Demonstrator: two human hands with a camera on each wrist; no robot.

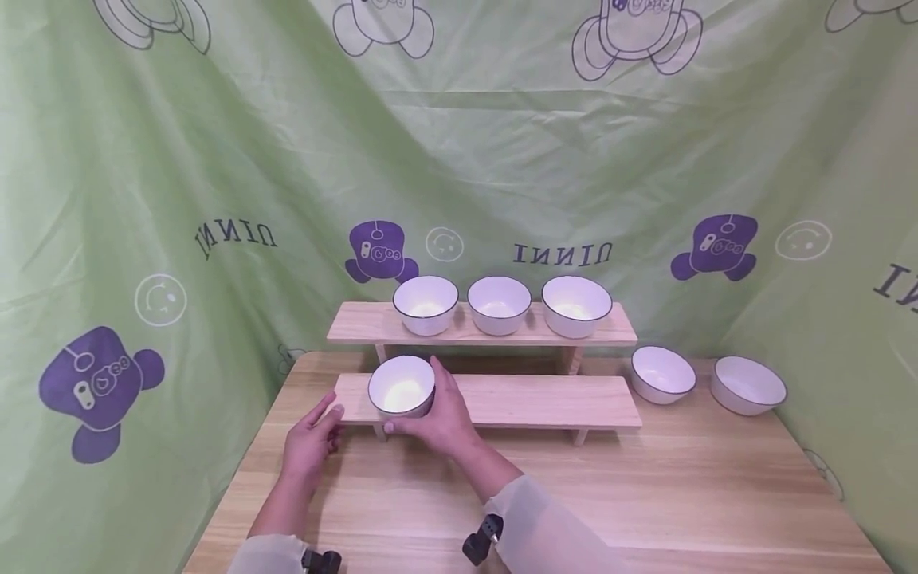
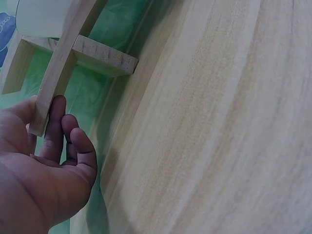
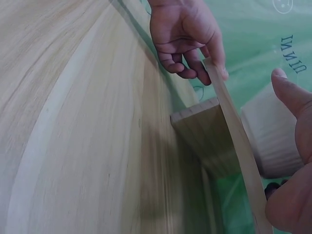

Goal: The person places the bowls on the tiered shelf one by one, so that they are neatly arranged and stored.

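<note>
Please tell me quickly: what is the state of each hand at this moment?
Left hand: closed, pinching the lower wooden shelf at its left end.
Right hand: closed, holding a white dark-rimmed bowl.

Green printed cloth [image 1: 473, 159], wooden table [image 1: 688, 494]
</note>
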